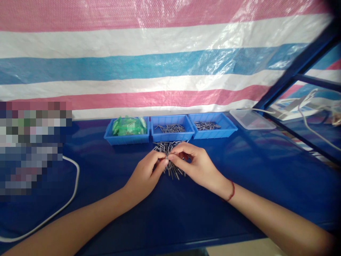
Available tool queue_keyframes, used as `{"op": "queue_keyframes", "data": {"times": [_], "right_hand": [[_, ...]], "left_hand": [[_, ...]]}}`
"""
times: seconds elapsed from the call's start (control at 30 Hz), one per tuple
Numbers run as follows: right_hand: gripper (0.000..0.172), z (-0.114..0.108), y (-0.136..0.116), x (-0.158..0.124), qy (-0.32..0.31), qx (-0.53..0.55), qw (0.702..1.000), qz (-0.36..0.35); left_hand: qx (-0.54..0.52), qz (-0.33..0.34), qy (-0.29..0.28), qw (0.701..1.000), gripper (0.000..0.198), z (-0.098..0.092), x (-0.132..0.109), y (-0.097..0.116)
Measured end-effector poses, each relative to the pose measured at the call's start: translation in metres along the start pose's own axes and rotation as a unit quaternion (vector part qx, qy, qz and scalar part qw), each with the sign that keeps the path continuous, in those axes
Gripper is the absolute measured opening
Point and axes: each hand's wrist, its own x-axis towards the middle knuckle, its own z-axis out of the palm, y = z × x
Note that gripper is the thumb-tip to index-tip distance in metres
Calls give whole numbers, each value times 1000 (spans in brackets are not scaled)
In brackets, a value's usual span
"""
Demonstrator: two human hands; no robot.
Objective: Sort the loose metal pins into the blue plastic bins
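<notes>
Metal pins (pixel 173 172) lie heaped on the tabletop (pixel 170 209), right under your left hand (pixel 145 171) and right hand (pixel 201 166)! Your fingers (pixel 159 168) are pinched close, on what I can't tell; it looks like fine handling, next calling for a steady touch.

Across the back, a plastic sheet (pixel 160 67) hung like a wall, in broad stripes of pink, white and blue, creased toward the right. Bright glints of light on its upper part. In front, a glossy dark blue table (pixel 266 167). At right, a dark blue frame (pixel 290 73) with a slanting bar, more stripes visible through it. Below the table's near edge, a pale surface (pixel 239 248), too little showing to identify.
</notes>
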Motion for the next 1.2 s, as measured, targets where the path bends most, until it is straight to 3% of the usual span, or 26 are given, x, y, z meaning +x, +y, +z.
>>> {"op": "queue_keyframes", "data": {"times": [0.5, 0.8, 0.9, 1.03, 1.1, 1.2], "right_hand": [[12, -2, 1, 1, -18, -32, 999, -6], [13, -5, -2, 2, -64, -37, 996, -54], [14, -14, 1, 8, -20, -60, 997, -48], [17, -43, 18, 24, 105, -163, 980, -44], [18, -62, 31, 32, 164, -239, 957, -33], [20, -87, 51, 40, 239, -399, 885, -30]], "left_hand": [[-41, -23, 73, 996, 14, -2, -1, 2], [-45, -9, 70, 996, 11, -3, -1, 2], [-24, -3, 73, 997, 11, -6, 1, 2], [36, 28, 76, 996, 10, -14, 5, -4], [66, 41, 70, 995, 10, -18, 7, -8], [105, 56, 55, 991, 13, -22, 11, -12]]}}
